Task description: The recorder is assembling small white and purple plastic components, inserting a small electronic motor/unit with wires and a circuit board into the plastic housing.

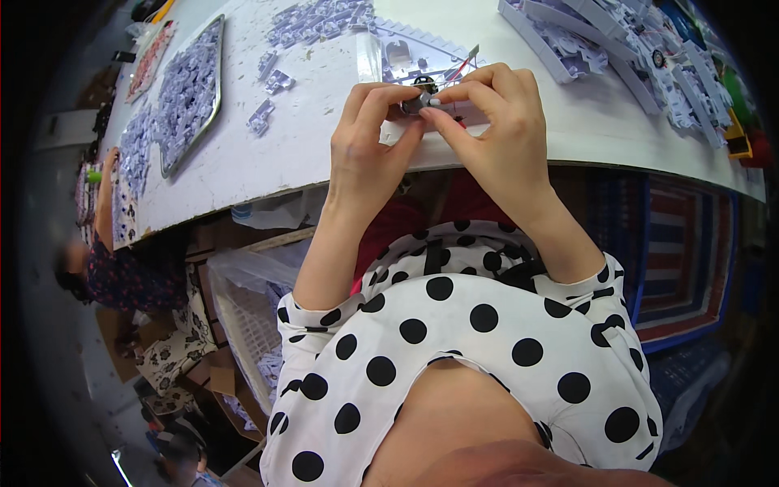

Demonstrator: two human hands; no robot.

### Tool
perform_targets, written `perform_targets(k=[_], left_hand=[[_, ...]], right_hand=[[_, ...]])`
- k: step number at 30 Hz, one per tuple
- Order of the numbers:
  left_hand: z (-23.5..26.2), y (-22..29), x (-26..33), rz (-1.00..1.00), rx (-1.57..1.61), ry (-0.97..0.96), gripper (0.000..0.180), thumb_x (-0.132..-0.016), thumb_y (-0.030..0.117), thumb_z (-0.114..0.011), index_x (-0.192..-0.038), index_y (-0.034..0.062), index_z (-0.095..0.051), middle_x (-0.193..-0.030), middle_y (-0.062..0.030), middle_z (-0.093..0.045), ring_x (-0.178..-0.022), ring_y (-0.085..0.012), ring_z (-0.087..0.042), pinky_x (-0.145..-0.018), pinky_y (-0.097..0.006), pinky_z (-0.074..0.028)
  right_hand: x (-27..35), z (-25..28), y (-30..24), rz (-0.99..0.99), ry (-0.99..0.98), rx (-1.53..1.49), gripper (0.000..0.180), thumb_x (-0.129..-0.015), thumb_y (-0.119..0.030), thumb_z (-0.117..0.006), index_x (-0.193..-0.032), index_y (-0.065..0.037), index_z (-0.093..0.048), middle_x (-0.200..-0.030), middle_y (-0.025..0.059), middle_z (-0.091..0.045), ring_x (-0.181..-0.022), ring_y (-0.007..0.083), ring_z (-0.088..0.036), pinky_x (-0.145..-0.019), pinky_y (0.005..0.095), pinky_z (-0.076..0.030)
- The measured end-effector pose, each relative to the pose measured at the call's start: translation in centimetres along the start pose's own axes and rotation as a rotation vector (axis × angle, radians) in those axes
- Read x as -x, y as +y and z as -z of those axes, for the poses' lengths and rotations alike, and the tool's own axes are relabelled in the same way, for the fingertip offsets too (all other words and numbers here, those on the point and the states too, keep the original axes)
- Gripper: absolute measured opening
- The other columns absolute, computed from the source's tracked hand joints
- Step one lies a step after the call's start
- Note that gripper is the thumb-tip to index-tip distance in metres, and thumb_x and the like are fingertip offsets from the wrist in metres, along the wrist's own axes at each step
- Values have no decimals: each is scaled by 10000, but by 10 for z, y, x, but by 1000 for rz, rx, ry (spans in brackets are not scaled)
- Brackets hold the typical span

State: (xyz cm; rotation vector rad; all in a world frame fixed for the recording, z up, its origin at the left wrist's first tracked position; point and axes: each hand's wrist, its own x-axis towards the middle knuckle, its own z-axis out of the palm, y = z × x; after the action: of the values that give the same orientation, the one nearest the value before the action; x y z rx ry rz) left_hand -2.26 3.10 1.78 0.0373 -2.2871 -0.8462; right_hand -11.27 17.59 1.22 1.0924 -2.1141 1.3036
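Close to the table's front edge, my left hand (363,150) and my right hand (510,134) meet fingertip to fingertip. Between them they pinch a small grey cylindrical part (417,103) that looks like a little motor, with a white tip on its right side. Thumbs and forefingers of both hands are closed on it. Just beyond it is a black round piece (424,82), and a thin red wire (466,67) rises beside my right fingers. Behind my hands lies a pale plastic piece with a stepped edge (434,45). My fingers cover part of the grey part.
Small pale plastic parts fill a metal-rimmed tray (219,85) at left; another heap (320,20) lies at the back. Long white housings (568,49) pile up at right. Below the table are a white crate (243,333) and a blue-rimmed crate (725,276). A person (134,276) works at far left.
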Motion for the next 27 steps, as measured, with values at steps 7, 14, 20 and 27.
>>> perform_targets(k=[7,14,20,27], left_hand=[[4,-10,5,-4,124,-9,392,-795,-42,-775,-1165,34,-671,-1035,-84,-676,-860,-178,-688,-774,-307,-560],[8,-6,6,225,469,76,372,-928,-2,-704,-1290,-17,-619,-1122,-97,-684,-931,-128,-653,-859,-278,-538],[10,-9,-4,425,846,24,270,-1033,139,-607,-1215,-40,-695,-971,-86,-736,-840,-126,-681,-796,-269,-547],[11,0,-4,453,761,57,292,-997,126,-660,-1255,-5,-696,-941,-75,-733,-847,-117,-669,-804,-266,-535]], right_hand=[[-8,-1,1,-24,-6,-88,94,-769,-134,-807,-850,-102,-771,-855,22,-661,-877,228,-553,-745,348,-484],[-10,0,-6,-117,43,-251,111,-803,-109,-810,-904,-82,-775,-879,22,-721,-861,184,-568,-703,306,-502],[-5,-9,-7,-160,111,-406,127,-853,-115,-807,-964,-63,-775,-907,30,-727,-800,150,-593,-726,283,-487],[0,-15,-14,-352,58,-516,156,-866,-100,-800,-992,-29,-742,-953,43,-725,-839,119,-653,-795,268,-492]])
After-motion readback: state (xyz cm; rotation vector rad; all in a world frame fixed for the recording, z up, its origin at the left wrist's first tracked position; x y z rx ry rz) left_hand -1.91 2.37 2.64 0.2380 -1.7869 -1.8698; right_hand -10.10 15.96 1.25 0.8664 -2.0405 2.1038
